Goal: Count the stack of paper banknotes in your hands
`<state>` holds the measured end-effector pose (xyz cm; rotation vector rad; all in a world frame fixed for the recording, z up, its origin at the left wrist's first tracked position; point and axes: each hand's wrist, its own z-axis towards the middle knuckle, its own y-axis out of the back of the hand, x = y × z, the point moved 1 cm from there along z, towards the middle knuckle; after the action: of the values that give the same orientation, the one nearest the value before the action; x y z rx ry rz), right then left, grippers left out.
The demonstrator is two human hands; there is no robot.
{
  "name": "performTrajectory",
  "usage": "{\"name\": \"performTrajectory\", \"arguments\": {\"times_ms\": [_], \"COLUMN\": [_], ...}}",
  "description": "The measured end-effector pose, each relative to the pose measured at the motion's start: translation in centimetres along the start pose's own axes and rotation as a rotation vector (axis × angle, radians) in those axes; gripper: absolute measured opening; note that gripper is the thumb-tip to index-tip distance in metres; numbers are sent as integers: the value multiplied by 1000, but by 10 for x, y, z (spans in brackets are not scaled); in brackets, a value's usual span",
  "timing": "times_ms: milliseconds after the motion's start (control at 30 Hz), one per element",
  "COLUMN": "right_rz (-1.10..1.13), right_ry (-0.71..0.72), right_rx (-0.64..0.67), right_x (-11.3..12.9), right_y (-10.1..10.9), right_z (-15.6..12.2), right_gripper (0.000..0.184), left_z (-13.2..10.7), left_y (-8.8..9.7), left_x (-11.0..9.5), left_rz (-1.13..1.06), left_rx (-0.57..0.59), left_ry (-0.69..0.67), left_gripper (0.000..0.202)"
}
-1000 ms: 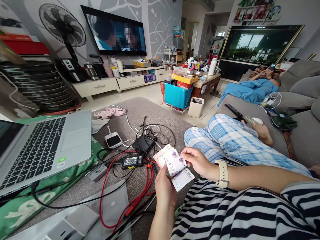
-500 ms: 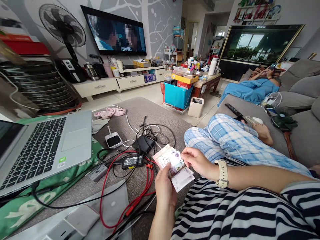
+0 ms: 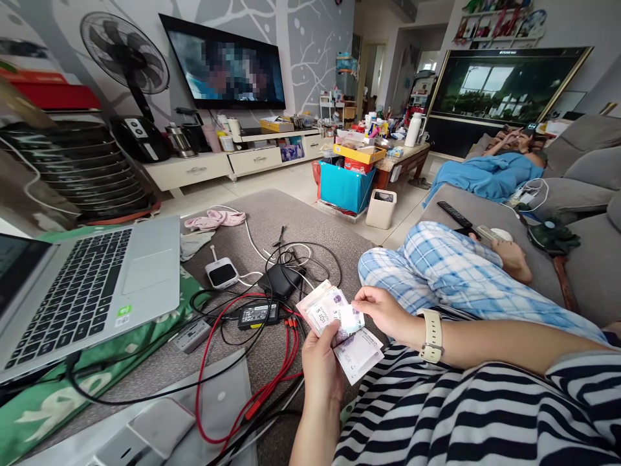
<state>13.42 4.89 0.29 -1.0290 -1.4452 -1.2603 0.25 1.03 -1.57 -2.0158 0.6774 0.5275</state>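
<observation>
Several banknotes (image 3: 336,312) are held fanned just right of the red cables (image 3: 292,338). The left hand (image 3: 323,362) pinches them, thumb on top; the right hand (image 3: 385,316) has its fingers closed on one note's edge. Should the left grip loosen, notes could slide onto the sofa (image 3: 272,210).
</observation>
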Motion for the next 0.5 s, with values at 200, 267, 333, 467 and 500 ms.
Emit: {"name": "performTrajectory", "arguments": {"times_ms": [200,267,333,467,500], "right_rz": [71,111,130,110,104], "right_ry": [36,39,51,80,79], "right_rx": [25,54,87,131,136], "right_x": [7,11,16,23,24], "right_y": [-2,-3,-3,-3,-3], "right_z": [-1,-3,-5,-9,-10], "right_gripper": [20,21,22,26,27], "left_z": [-3,-2,-1,1,0], "left_y": [-5,-5,-5,-4,-4], "left_x": [-2,-2,-1,-1,-2], "left_rz": [-58,-72,-68,-41,-39], "left_rx": [1,5,14,17,16], "left_ry": [-26,-29,-17,-34,-44], "left_gripper": [28,30,30,28,28]}}
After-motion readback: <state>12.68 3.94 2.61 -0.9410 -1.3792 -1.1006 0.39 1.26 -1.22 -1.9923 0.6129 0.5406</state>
